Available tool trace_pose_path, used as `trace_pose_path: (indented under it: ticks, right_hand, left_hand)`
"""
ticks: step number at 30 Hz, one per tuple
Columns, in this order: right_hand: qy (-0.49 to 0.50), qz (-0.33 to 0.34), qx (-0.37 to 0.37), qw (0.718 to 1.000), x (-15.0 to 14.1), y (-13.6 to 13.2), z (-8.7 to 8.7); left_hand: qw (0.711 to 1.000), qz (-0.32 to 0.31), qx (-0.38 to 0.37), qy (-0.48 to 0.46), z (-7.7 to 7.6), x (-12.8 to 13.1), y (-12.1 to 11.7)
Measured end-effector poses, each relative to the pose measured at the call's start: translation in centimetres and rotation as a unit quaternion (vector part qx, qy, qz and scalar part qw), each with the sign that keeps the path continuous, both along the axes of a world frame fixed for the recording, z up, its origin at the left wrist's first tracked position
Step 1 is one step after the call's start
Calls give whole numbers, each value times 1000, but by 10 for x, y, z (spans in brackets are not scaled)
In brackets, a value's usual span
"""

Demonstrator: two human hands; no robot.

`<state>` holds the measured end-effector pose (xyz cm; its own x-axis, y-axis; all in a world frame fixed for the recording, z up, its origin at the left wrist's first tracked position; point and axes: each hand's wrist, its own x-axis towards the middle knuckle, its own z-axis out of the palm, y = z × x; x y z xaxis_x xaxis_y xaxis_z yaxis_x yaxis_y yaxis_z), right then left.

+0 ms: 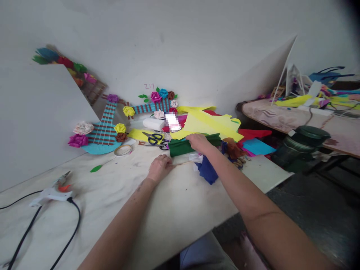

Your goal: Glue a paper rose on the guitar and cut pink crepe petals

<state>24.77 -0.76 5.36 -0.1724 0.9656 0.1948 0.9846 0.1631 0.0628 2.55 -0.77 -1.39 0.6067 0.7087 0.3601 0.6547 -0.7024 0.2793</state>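
My right hand (200,143) rests closed on a folded roll of dark green crepe paper (180,147) lying on the white table (168,202). My left hand (159,167) sits just in front of it with fingers curled, pinching a thin tan stick (184,164) that runs right along the table. A crumpled blue paper piece (207,171) lies under my right forearm. Black-handled scissors (153,138) lie just behind the green roll on yellow paper.
Sheets of yellow (208,123), red and blue paper pile up behind. Paper guitar crafts with flowers (102,131) lean at the wall. A tape ring (123,150), a glue gun (50,195) with black cord, pliers (63,182) lie left. A dark green pot (302,146) stands right.
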Motion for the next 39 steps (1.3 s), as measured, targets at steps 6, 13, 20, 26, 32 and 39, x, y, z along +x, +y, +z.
trace_pose_path:
  ticks: [6, 13, 20, 26, 32, 39]
  right_hand:
    - [-3, 46, 57, 997, 3, 3, 9]
    - [-69, 58, -52, 995, 14, 6, 1]
    - [-34, 10, -61, 998, 7, 6, -11]
    - [-9, 46, 15, 999, -21, 18, -23]
    - [-13, 76, -12, 997, -49, 34, -30]
    - [-14, 63, -36, 997, -51, 38, -34]
  left_hand:
    - [1000, 6, -9, 3, 2, 8, 4]
    - [998, 68, -5, -14, -3, 16, 2]
    - [988, 131, 12, -85, -9, 20, 2]
    - [998, 58, 11, -27, -9, 23, 0]
    - [998, 40, 10, -40, -11, 21, -2]
    - [994, 61, 7, -90, -16, 19, 2]
